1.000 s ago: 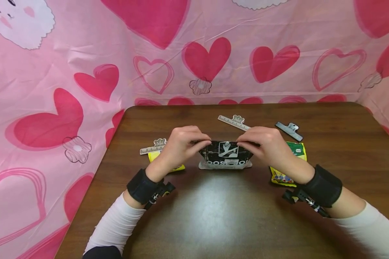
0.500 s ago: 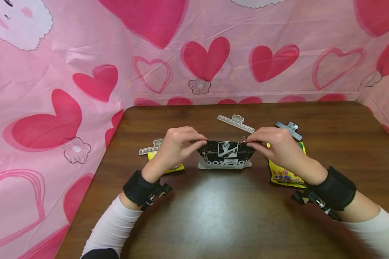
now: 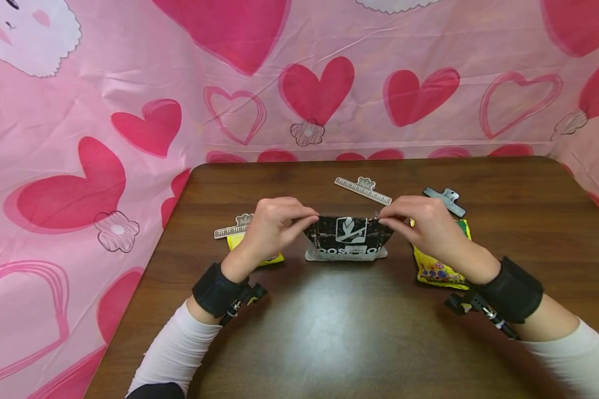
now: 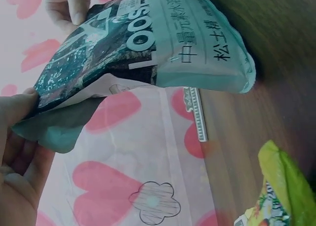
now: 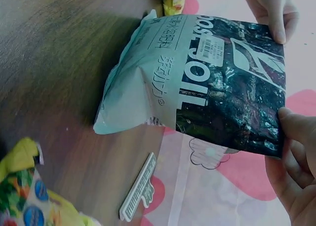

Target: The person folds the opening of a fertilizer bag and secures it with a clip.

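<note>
A black and white bag printed with "LOOSE SOIL" (image 3: 350,235) stands upright on the table in the middle of the head view. My left hand (image 3: 281,226) pinches its top left corner between thumb and fingers. At the opposite top corner, my right hand (image 3: 423,223) has the edge pinched the same way. In the left wrist view the bag (image 4: 143,43) shows its side, with the left fingers (image 4: 19,107) on the top edge. The right wrist view shows the bag's printed front (image 5: 207,82), its top edge stretched between both hands. What the bag contains is hidden.
A yellow packet (image 3: 274,259) lies partly behind the left forearm, near a white ruler-like clip (image 3: 233,228). Another such clip (image 3: 363,190) lies behind the bag. A grey metal clip (image 3: 445,200) and a larger yellow packet (image 3: 438,272) are on the right.
Between one and half a second ago, my right hand slid right along the top edge and my left shifted slightly left, spreading the grip. Since then hardly anything has moved.
</note>
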The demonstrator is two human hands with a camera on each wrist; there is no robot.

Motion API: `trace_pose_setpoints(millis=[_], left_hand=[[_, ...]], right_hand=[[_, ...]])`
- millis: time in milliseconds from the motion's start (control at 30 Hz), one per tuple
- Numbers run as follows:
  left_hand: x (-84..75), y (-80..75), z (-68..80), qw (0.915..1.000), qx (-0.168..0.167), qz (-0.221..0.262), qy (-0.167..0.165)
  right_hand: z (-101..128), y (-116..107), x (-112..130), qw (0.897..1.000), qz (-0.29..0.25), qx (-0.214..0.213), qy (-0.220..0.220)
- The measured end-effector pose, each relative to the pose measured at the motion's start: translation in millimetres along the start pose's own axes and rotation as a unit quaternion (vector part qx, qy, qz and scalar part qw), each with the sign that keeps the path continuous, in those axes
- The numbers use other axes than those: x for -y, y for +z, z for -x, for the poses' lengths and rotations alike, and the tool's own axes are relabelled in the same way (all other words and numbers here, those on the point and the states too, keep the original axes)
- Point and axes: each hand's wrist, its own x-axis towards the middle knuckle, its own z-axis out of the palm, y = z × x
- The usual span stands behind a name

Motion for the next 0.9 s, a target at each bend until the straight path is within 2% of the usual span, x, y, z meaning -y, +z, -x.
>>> trace_pose_setpoints(millis=[500,733,900], left_hand=[[5.8,-5.6,9.7,0.9989,0.012,0.022,-0.040],[5.3,-5.3,10.1,0.9996,0.004,0.012,-0.026],[5.7,-4.4,8.8,0.9998,-0.007,0.015,-0.008]], right_hand=[[16,-13,-11,1.000,0.005,0.018,0.017],[16,-10,-11,1.000,0.004,0.006,0.006],[15,-9,-13,1.000,-0.001,0.010,0.017]])
